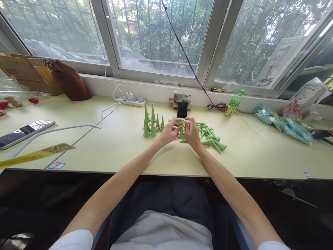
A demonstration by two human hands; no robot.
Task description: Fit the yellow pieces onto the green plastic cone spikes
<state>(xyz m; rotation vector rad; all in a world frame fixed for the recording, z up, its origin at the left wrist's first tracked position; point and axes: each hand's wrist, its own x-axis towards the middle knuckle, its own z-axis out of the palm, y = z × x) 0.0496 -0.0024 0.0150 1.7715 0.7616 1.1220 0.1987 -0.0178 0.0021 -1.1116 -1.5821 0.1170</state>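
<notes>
Between both hands, a green plastic spike point(182, 135) hangs point down with its wide collar at the top. My left hand point(169, 132) pinches it from the left, and the fingers of my right hand point(191, 133) close on its upper part from the right. Left of the hands stands a group of green cones point(146, 129), points up, in tall and short sizes. A loose pile of green spikes point(212, 138) lies just right of my right hand. Small yellow pieces show near the cones and behind the hands, partly hidden by the fingers.
Behind the hands, a dark phone point(182, 109) leans on a small cardboard box point(179, 97). A power strip point(131, 101) with a white cable point(104, 113), a green bottle point(234, 103) and plastic packets point(283, 123) lie around. Another phone point(26, 133) rests far left.
</notes>
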